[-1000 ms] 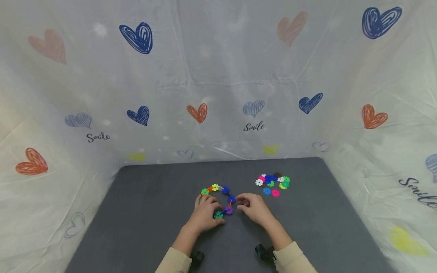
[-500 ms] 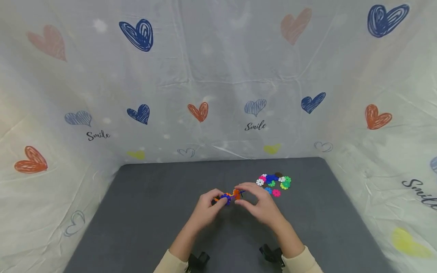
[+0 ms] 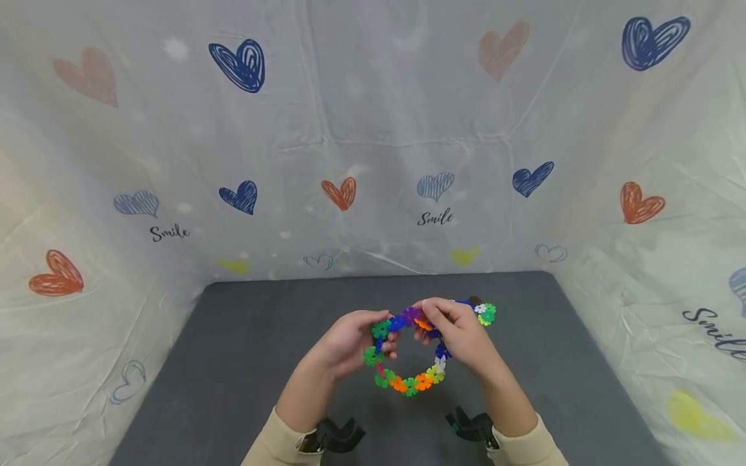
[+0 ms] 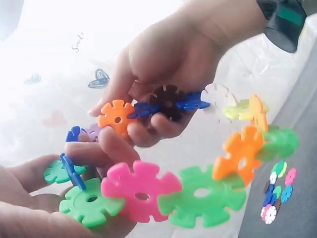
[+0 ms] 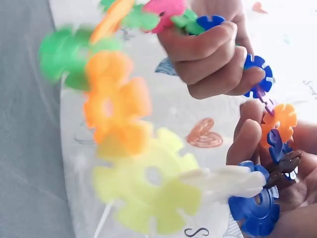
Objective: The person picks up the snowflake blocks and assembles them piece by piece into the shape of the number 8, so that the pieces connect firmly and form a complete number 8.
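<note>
A closed loop of linked plastic snowflake discs [image 3: 410,386] is held up in the head view, with its lower part hanging freely. My left hand [image 3: 348,342] grips its left side by the green and blue discs, thumb on top. On the upper right, my right hand [image 3: 463,331] pinches near an orange disc [image 4: 117,120] and a purple one. In the left wrist view a pink disc [image 4: 141,192] and a green disc [image 4: 201,196] dangle between the hands. The right wrist view shows a pale yellow disc [image 5: 151,181] and blue disc [image 5: 255,201] beside the right fingers.
Loose discs [image 3: 486,314] lie in a pile on the dark grey table [image 3: 250,362], partly behind my right hand. A pale curtain [image 3: 373,97] printed with hearts surrounds the table at the back and sides. Black camera mounts [image 3: 340,435] sit on both wrists.
The disc loop lay on the table one second ago. Both hands have taken hold of it, lifted it and turned it, so it now hangs toward the person.
</note>
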Available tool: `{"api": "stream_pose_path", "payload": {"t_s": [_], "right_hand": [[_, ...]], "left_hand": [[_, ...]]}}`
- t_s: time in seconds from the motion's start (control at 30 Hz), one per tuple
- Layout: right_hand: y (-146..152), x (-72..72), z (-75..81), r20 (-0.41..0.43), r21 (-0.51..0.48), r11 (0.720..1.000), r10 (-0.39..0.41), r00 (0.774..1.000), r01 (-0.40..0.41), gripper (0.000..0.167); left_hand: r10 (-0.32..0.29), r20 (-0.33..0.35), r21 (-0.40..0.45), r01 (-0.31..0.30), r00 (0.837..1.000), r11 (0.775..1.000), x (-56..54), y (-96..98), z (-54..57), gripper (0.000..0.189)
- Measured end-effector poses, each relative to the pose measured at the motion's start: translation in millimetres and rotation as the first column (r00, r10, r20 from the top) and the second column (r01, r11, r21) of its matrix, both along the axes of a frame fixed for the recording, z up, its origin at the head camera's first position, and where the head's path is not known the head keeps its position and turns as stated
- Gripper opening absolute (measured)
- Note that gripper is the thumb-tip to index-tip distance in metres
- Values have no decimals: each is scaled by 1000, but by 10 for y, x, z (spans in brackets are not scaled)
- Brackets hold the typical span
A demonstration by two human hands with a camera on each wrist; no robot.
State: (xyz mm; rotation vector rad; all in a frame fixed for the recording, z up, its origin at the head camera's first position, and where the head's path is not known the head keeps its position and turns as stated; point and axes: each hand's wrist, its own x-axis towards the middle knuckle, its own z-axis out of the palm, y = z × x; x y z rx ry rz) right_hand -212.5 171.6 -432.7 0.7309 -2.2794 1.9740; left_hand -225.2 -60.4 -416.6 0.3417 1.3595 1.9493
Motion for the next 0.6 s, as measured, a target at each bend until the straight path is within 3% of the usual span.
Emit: {"api": "stream_pose_path", "payload": {"t_s": [0.1, 0.27, 0.43, 0.6], "right_hand": [[-6, 3, 26, 57, -22, 1000, -10, 998, 11, 36], [-17, 33, 64, 52, -12, 1000, -22, 998, 23, 30], [-27, 63, 101, -38, 43, 998, -45, 998, 47, 15], [-27, 97, 142, -146, 75, 991, -100, 984, 111, 9]], "left_hand": [[-26, 90, 51, 21, 996, 998, -32, -16, 18, 30], [-50, 112, 82, 40, 992, 996, -47, -33, 26, 32], [-13, 38, 17, 12, 999, 1000, -53, 11, 30, 33], [105, -70, -123, -113, 992, 986, -38, 49, 22, 32]]}}
